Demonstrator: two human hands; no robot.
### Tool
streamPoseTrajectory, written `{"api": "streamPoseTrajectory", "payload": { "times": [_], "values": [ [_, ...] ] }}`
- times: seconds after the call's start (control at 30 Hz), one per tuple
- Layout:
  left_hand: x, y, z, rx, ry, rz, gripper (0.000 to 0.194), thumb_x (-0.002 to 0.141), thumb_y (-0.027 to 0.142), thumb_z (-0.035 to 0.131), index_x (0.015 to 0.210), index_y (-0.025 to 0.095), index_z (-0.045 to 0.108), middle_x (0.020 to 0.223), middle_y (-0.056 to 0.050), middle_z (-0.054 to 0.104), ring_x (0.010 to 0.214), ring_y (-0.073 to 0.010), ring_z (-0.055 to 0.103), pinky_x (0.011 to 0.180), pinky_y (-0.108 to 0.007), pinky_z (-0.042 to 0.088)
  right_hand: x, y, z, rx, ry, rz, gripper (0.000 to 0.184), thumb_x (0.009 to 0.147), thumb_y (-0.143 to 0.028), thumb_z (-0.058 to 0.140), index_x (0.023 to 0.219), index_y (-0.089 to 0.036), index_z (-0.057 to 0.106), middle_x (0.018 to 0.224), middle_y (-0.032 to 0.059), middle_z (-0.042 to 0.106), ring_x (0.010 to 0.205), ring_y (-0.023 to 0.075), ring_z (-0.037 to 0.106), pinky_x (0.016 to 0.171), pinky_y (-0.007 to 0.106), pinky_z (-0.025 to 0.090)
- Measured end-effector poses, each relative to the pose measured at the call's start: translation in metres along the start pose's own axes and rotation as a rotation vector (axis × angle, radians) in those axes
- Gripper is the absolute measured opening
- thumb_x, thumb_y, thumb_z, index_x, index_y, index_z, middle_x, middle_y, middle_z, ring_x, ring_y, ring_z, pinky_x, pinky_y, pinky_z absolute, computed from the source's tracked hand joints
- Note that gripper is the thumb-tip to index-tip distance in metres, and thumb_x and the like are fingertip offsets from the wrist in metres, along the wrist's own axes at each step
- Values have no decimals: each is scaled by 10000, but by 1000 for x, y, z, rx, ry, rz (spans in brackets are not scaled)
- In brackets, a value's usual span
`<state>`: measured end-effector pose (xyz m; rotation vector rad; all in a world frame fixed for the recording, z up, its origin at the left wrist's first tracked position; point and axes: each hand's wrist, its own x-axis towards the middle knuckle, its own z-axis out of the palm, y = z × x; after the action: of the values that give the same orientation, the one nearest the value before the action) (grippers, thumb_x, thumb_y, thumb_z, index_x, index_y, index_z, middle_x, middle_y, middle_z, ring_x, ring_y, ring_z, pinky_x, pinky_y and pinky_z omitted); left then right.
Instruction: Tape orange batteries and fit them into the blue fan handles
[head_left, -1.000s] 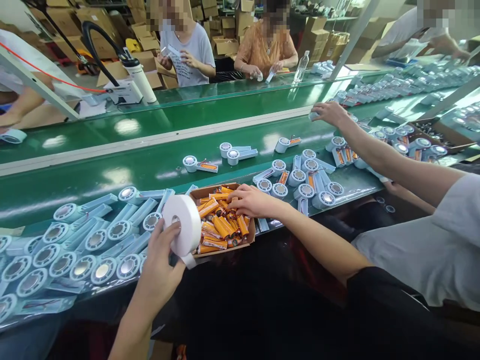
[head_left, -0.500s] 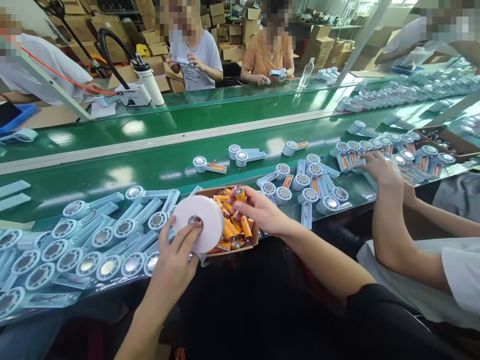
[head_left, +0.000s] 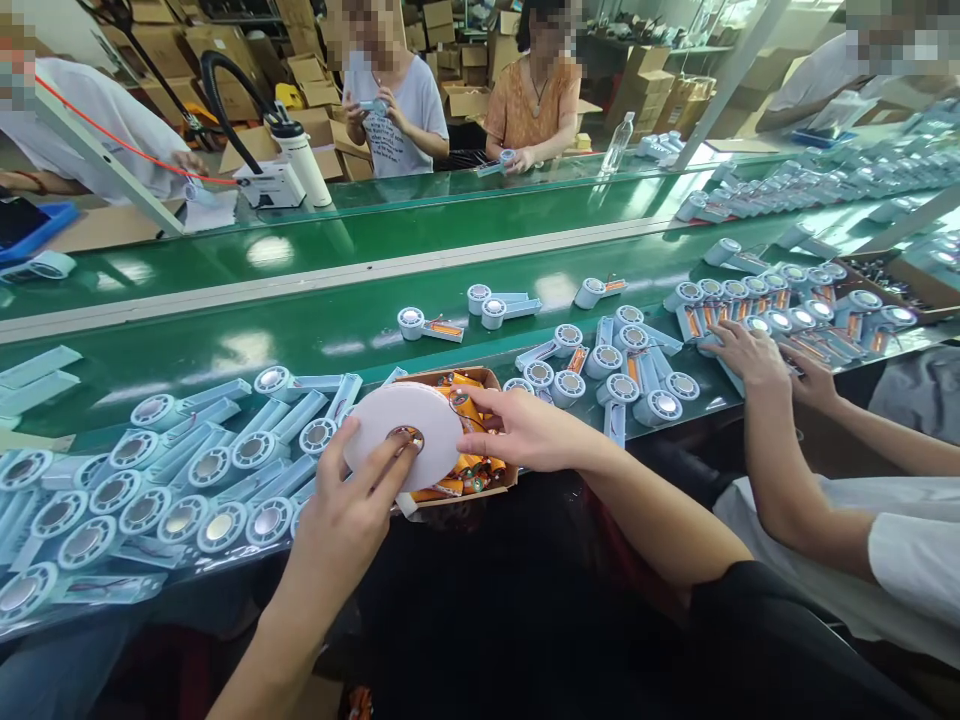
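Observation:
A wide roll of white tape (head_left: 436, 432) is in my left hand (head_left: 349, 505), its fingertips at the roll's core hole and its flat side turned towards me. A loose end of tape hangs below it. My right hand (head_left: 536, 430) pinches an orange battery (head_left: 466, 407) with thin wires at the roll's right edge; its fingers partly hide the battery. Behind and below both is a cardboard box (head_left: 491, 378) of many orange batteries, partly covered by the roll and my right hand.
Light blue fan housings (head_left: 210, 465) lie crowded on the left, with more housings (head_left: 619, 388) on the right. A green conveyor belt (head_left: 315, 310) runs beyond. A co-worker's hands (head_left: 750, 355) handle housings at right. Other people sit opposite, near a water bottle (head_left: 619, 145).
My right hand has lifted a battery out of the box and brought it to the tape roll. My left hand has turned the roll flatter towards me and shifted it right.

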<state>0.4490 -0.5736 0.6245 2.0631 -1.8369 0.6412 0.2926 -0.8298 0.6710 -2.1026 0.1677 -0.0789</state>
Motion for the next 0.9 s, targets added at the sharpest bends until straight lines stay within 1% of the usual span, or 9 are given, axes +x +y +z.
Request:
{"api": "streamPoseTrajectory", "payload": {
  "times": [0.1, 0.27, 0.33, 0.43, 0.5, 0.6, 0.67, 0.77, 0.9],
  "values": [
    [6, 1, -2, -4, 8, 2, 661, 921, -6, 564, 1497, 305, 656, 1327, -59, 769, 1572, -415, 373, 1134, -554, 552, 5, 8, 21, 221, 70, 9, 324, 926, -449, 763, 1128, -196, 736, 929, 44, 773, 878, 233, 723, 809, 354, 586],
    [4, 31, 25, 11, 153, -76, 548, 939, 182, 732, 1482, 178, 657, 1097, -115, 788, 1303, -374, 566, 1227, -617, 425, 20, 33, 67, 945, 608, -6, 518, 848, -601, 833, 1185, -235, 690, 1187, 108, 803, 1073, 264, 783, 974, 437, 651],
    [-1, 34, 36, -53, 104, -87, 516, 921, 219, 767, 1428, 163, 696, 1073, -118, 789, 1204, -351, 611, 1201, -600, 446, 22, 45, 42, 963, 816, -45, 490, 801, -552, 887, 1131, -244, 696, 1168, 96, 810, 1100, 258, 786, 971, 416, 667],
    [10, 6, 37, -233, -128, -32, 552, 843, 318, 849, 1375, 223, 737, 1155, -99, 807, 1240, -378, 617, 1151, -596, 486, 9, 66, -37, 763, 1196, -240, 410, 850, -530, 833, 1131, -272, 685, 1245, 59, 781, 1260, 226, 732, 1029, 379, 652],
    [45, -23, 34, -389, -303, 41, 555, 829, 473, 852, 1339, 275, 761, 1211, -84, 805, 1275, -374, 621, 1096, -533, 535, -9, 79, -80, 609, 1274, -260, 417, 907, -517, 773, 1235, -289, 655, 1350, 57, 742, 1337, 227, 693, 1047, 399, 648],
    [146, -43, 52, -476, -514, 63, 353, 993, 576, 617, 1146, 337, 828, 1156, -50, 810, 1112, -283, 694, 971, -413, 562, -28, 94, -98, 520, 1181, -166, 547, 907, -481, 787, 1386, -336, 566, 1317, 52, 763, 1255, 236, 741, 1013, 437, 665],
    [226, -32, 89, -343, -560, 23, 401, 1049, 525, 510, 1153, 288, 816, 1137, -74, 806, 1045, -269, 694, 925, -396, 536, -29, 102, -93, 521, 1123, -125, 580, 894, -462, 805, 1398, -353, 538, 1252, 41, 786, 1188, 233, 770, 1011, 450, 664],
    [319, -1, 167, -191, -523, 54, 399, 1002, 485, 601, 1231, 211, 779, 1312, -164, 745, 1311, -365, 561, 1109, -494, 413, -22, 111, -97, 480, 1087, -79, 525, 893, -445, 798, 1353, -346, 565, 1228, 41, 785, 1223, 242, 754, 1046, 468, 646],
    [350, 10, 240, -218, -569, 151, 137, 885, 284, 734, 978, 236, 821, 1196, -148, 767, 1370, -372, 499, 1197, -523, 295, -19, 117, -128, 395, 1053, -26, 506, 848, -410, 836, 1304, -317, 638, 1179, 45, 782, 1165, 257, 754, 993, 481, 660]
  ]
}}
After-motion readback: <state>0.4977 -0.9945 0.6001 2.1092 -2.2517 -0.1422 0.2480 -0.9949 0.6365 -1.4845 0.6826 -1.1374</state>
